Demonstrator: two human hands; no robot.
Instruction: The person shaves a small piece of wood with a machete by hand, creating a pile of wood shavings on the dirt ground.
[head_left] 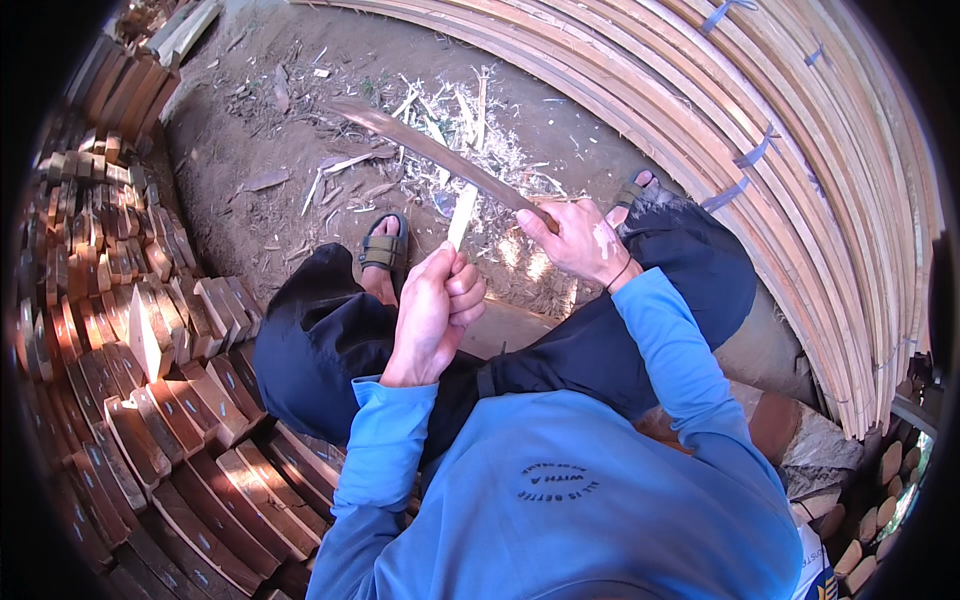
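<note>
My right hand (582, 240) is wrapped round the handle of a long machete (432, 150). Its brownish blade stretches up and to the left, away from me. In my left hand (438, 308), closed in a fist, a short pale strip of wood (463, 216) points upward, its lower end hidden by the fingers. The strip's upper end meets or passes under the blade's lower edge; I cannot tell whether they touch. Both hands are over my spread knees, above the ground.
Pale shavings (465, 125) and bark scraps litter the dirt floor beyond my hands. Stacked wooden blocks (180, 410) crowd the left side. Long wooden strips (740, 110), tied with bluish bands, curve along the right. My sandalled feet (383, 245) stand apart.
</note>
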